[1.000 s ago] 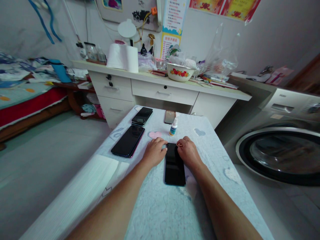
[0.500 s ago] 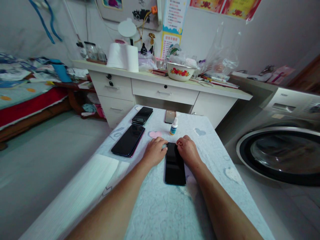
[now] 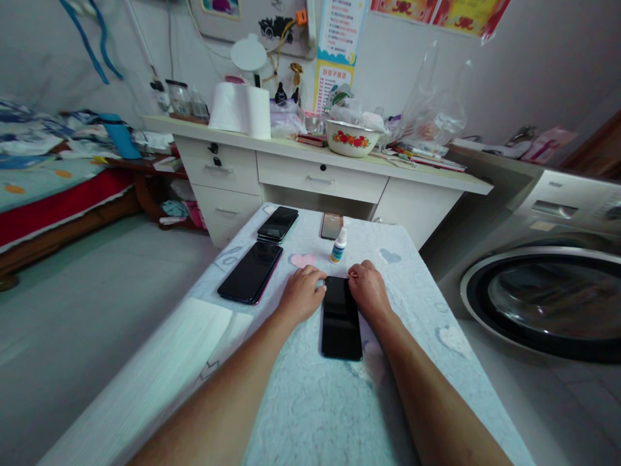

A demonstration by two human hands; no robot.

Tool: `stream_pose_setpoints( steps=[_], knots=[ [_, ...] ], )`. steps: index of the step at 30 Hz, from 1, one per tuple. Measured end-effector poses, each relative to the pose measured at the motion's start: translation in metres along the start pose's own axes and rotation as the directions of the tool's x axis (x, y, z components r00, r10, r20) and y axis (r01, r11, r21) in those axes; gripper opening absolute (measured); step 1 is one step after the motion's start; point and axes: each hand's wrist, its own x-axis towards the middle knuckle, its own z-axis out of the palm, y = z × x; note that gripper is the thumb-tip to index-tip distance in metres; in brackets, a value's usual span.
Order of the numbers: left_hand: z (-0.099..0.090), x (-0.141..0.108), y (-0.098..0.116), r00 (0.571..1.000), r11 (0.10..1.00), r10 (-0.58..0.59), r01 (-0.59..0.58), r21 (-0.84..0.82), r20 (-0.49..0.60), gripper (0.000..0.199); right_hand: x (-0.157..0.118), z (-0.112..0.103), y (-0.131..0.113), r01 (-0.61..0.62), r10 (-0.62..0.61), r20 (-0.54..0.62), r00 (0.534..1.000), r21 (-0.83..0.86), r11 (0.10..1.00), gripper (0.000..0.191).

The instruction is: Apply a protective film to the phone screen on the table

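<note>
A black smartphone (image 3: 341, 320) lies face up on the patterned cloth in front of me, its long side pointing away. At its upper left corner, my left hand (image 3: 303, 292) holds the edge with thumb and fingertips. By the upper right corner, my right hand (image 3: 367, 288) is closed, its fingertips pinched together; whatever may be between them is too small to see. Just beyond the phone stands a small white spray bottle (image 3: 338, 246) with a blue and yellow label.
Left of my hands lie a large dark phone (image 3: 251, 272) and a stack of phones (image 3: 277, 224). A brownish phone-shaped item (image 3: 332, 226) is at the far end of the cloth-covered table (image 3: 310, 401). Behind stands a white desk (image 3: 320, 175); a washing machine (image 3: 543, 259) is at right.
My right hand has shifted slightly to the right and away from the phone's upper right corner. My left hand and the phone stay in place.
</note>
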Motion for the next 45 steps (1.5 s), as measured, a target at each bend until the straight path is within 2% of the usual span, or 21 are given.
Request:
stream_pose_setpoints(
  steps=[15,32,45],
  knots=[
    [0.0,0.0,0.0,1.0,1.0,0.022,-0.022,0.015,0.001,0.025,-0.009,-0.007,-0.016,0.16,-0.173,0.115,0.978,0.114,0.98,0.021],
    [0.001,0.0,-0.002,1.0,1.0,0.022,-0.021,0.018,-0.01,0.026,0.001,0.001,0.0,0.0,0.0,0.032,0.999,-0.002,1.0,0.021],
    [0.0,0.0,0.0,1.0,1.0,0.014,-0.013,0.021,-0.005,0.026,-0.002,-0.001,-0.01,0.067,-0.067,0.082,0.994,0.005,0.998,0.022]
  ],
)
